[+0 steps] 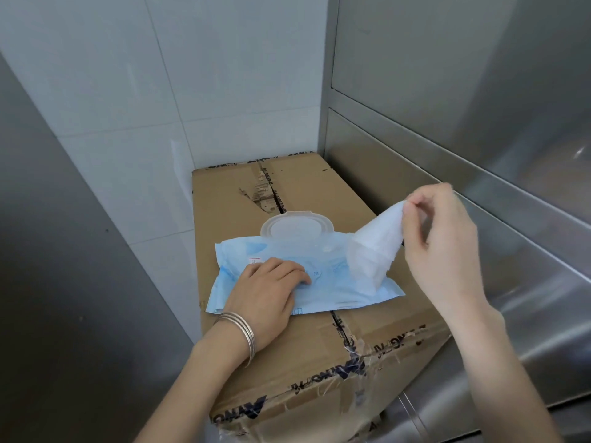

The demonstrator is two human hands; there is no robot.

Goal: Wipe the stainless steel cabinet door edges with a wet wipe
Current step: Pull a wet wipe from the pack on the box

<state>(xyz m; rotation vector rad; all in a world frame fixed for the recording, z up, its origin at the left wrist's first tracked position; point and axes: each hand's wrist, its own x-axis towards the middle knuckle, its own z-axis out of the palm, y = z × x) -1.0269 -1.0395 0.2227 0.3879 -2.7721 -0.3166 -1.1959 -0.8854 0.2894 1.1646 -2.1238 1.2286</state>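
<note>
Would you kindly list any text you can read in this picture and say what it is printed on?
Cardboard box, printed tape: dark block letters, upside down and torn, not readable.
Wipe pack: small blue print and a white sticker, too small to read.
No other text shows.

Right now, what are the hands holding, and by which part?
Right hand pinches the wipe by its top corner; left hand presses the pack flat.

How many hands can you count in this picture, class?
2. The left hand presses down on the blue wipe pack, which lies on the cardboard box. The right hand, raised beside it, pinches a white wet wipe drawn from the pack.
</note>
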